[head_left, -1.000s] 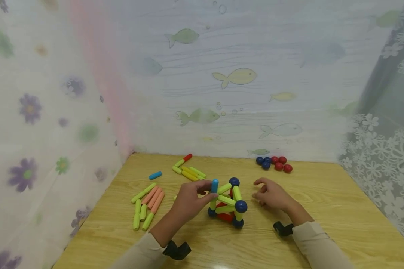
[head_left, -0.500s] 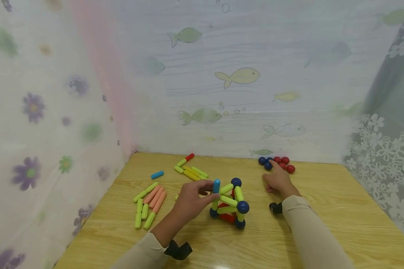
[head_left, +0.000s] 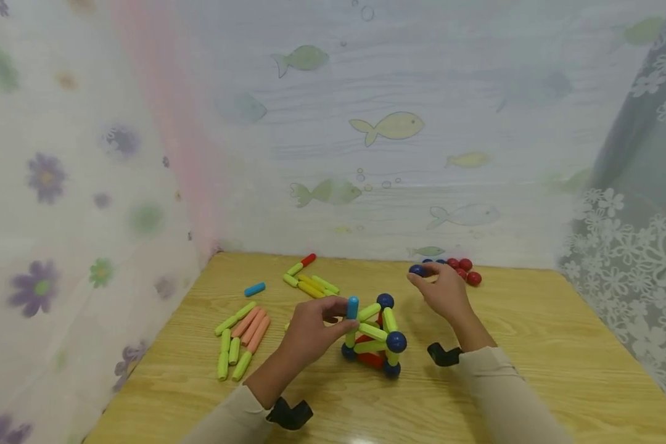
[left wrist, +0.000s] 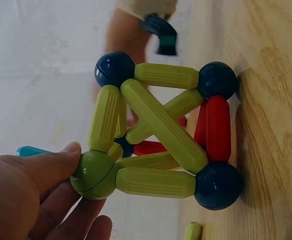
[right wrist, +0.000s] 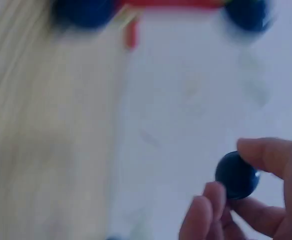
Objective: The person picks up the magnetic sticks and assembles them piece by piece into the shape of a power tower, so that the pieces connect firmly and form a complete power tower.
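At the middle of the desk [head_left: 555, 345], the fingers of our left hand [head_left: 312, 330] grip the green ball [left wrist: 93, 176] on the upper left of the rod-and-ball frame [head_left: 373, 332], below an upright blue rod [head_left: 353, 306]; farther right, our right hand [head_left: 446, 290] pinches a dark blue ball [head_left: 417, 270] left of the red balls [head_left: 465, 264].
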`<act>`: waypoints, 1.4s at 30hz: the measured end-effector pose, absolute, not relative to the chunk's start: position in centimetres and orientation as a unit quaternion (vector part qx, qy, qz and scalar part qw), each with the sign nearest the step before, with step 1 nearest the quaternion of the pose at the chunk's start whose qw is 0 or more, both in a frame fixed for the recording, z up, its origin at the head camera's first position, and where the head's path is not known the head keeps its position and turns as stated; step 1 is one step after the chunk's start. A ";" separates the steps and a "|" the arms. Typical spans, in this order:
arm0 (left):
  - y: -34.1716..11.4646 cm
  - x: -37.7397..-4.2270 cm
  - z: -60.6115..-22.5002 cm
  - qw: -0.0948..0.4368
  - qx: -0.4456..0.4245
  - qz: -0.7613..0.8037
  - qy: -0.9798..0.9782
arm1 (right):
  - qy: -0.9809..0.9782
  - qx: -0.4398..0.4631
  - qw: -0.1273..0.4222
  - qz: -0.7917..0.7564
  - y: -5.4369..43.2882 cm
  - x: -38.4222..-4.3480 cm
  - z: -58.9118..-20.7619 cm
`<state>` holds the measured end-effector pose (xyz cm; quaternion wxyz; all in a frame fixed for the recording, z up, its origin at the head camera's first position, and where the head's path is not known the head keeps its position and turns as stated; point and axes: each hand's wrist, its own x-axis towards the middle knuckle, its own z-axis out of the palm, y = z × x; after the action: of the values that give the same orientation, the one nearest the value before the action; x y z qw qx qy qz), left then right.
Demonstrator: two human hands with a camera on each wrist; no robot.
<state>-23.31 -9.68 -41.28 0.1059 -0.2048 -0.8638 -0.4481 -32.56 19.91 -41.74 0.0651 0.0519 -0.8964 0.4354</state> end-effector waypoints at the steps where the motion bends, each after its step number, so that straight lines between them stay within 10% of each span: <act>1: -9.7 -23.3 -41.2 0.106 -0.205 -0.447 -0.864 | -0.881 0.078 0.079 0.460 19.1 -31.6 -40.8; 12: -9.9 -23.4 -41.1 0.100 -0.214 -0.449 -0.862 | -0.799 0.278 0.101 0.524 12.5 -24.3 -37.2; 32: -10.2 -23.9 -41.6 0.084 -0.216 -0.469 -0.853 | -0.832 0.363 -0.047 0.416 17.5 -26.0 -40.9; 42: -13.3 -25.7 -41.1 0.054 -0.181 -0.470 -0.862 | -0.839 0.362 -0.037 0.405 18.6 -25.0 -41.4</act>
<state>-25.71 -13.29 -41.07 0.0541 -0.1813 -0.8624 -0.4695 -24.96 18.55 -41.39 -0.0367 0.3617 -0.8388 0.4053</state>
